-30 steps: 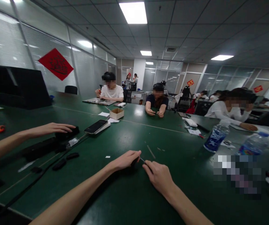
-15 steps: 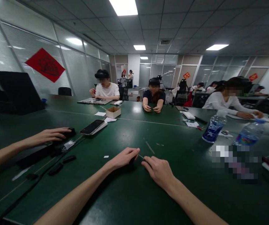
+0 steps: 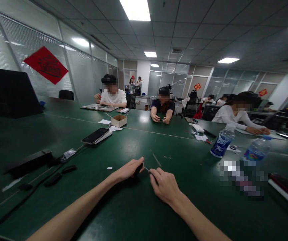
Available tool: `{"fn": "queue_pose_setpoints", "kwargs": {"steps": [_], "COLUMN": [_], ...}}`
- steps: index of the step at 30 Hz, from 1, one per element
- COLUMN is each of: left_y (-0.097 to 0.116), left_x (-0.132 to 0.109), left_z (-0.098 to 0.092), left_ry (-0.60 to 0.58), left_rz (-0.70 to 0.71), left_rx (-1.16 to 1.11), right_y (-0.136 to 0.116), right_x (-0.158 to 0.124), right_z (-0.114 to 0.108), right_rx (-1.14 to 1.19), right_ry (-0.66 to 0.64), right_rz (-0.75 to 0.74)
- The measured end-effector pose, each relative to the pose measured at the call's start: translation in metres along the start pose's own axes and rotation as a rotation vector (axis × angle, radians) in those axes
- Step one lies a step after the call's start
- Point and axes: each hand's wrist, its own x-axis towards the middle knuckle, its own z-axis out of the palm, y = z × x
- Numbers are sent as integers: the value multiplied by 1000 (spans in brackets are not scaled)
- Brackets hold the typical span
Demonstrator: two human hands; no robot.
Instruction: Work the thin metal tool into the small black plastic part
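My left hand rests on the green table, its fingers pinched round a small dark piece. My right hand lies just to its right, fingers curled and closed on a thin pale strip that runs between the two hands. Both forearms reach in from the bottom edge. What the dark piece is, I cannot make out.
A phone lies on a white box to the left, beside a black bar and cable. Two water bottles stand at the right. A small cardboard box sits further back. Several people work at the table's far side.
The other person's arm and hand that lay on the black bar at the left have gone out of view. My hands have stayed together, barely moved.
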Motion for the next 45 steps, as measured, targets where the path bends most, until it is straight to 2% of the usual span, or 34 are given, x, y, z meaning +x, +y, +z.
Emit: {"fn": "queue_pose_setpoints", "kwargs": {"steps": [10, 16, 21, 32, 45], "left_y": [2, 2, 5, 3, 7], "left_x": [3, 4, 1, -2, -12], "left_z": [3, 4, 8, 4, -8], "left_ry": [123, 206, 232, 110, -184], "left_rz": [10, 148, 169, 178, 94], "left_rx": [-41, 144, 242, 328, 346], "right_y": [3, 4, 6, 16, 21], "right_x": [1, 1, 0, -2, -4], "right_z": [5, 4, 0, -2, -11], "right_rx": [-3, 8, 12, 59, 55], "right_ry": [15, -10, -31, -60, -123], "right_rz": [18, 44, 7, -87, -230]}}
